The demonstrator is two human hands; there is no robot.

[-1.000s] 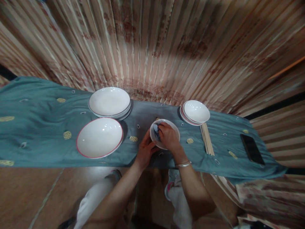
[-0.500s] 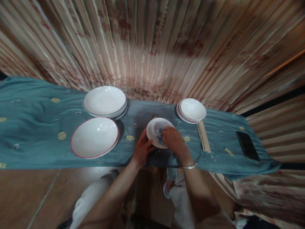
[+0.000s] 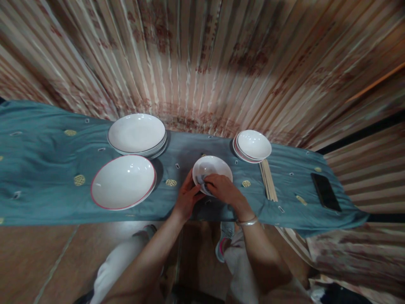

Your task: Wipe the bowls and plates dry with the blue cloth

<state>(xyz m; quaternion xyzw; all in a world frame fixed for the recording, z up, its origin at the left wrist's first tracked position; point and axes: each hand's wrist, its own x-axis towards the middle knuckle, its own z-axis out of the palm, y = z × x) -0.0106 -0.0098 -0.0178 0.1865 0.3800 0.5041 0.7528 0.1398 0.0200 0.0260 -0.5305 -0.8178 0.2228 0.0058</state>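
Observation:
A small white bowl [image 3: 215, 163] is tilted toward me over the middle of the cloth-covered table. My left hand [image 3: 187, 195] grips its left rim, thumb on the near edge and fingers round the outside. Inside the bowl, my right hand [image 3: 223, 188] is closed on a bluish-grey cloth [image 3: 202, 179] pressed against the inner wall near the left thumb. Much of the cloth lies hidden under the right fingers. A silver bangle [image 3: 247, 221] circles the right wrist.
Left of the hands are a stack of large white plates [image 3: 137, 133] and red-rimmed plates [image 3: 123, 181]. To the right stand stacked small bowls [image 3: 254, 145], chopsticks [image 3: 268, 181] and a black phone [image 3: 325, 192] on the teal tablecloth [image 3: 47, 169]. A pleated curtain [image 3: 177, 63] hangs behind.
My right hand has moved with the cloth from the bowl's right side to its near left side. My left hand keeps its grip on the rim.

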